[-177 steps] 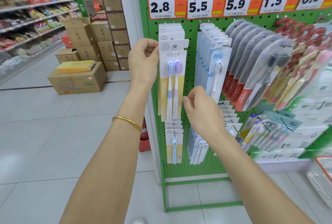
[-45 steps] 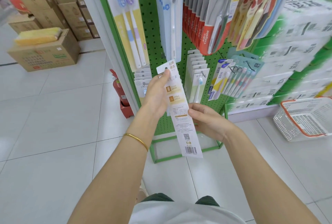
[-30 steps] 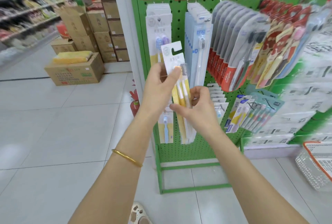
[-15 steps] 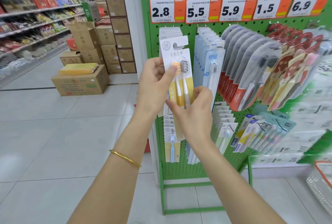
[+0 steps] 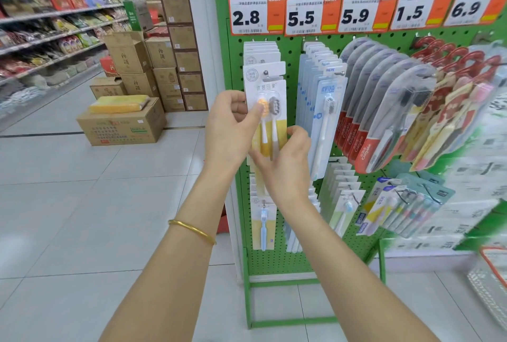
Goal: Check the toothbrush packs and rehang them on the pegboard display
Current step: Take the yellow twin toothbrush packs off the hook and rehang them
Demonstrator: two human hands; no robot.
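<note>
A white and yellow toothbrush pack (image 5: 270, 89) with one orange and one grey brush hangs at the front of the leftmost upper row on the green pegboard (image 5: 290, 48), its hang hole on the peg. My left hand (image 5: 229, 127) pinches the pack's left edge, thumb on the orange brush head. My right hand (image 5: 284, 163) grips the pack's lower part from the front. Several matching packs sit behind it on the same peg.
To the right hang blue single-brush packs (image 5: 319, 89), red Colgate packs (image 5: 384, 111) and more packs. Smaller packs (image 5: 263, 221) hang below. Price tags (image 5: 256, 13) line the top. Cardboard boxes (image 5: 123, 125) stand on the tiled aisle to the left; a basket (image 5: 491, 281) lies low right.
The pack was turned from its printed back to its front, raised from the lower rows, and now sits with its hole on the upper left peg. Both hands stay on it.
</note>
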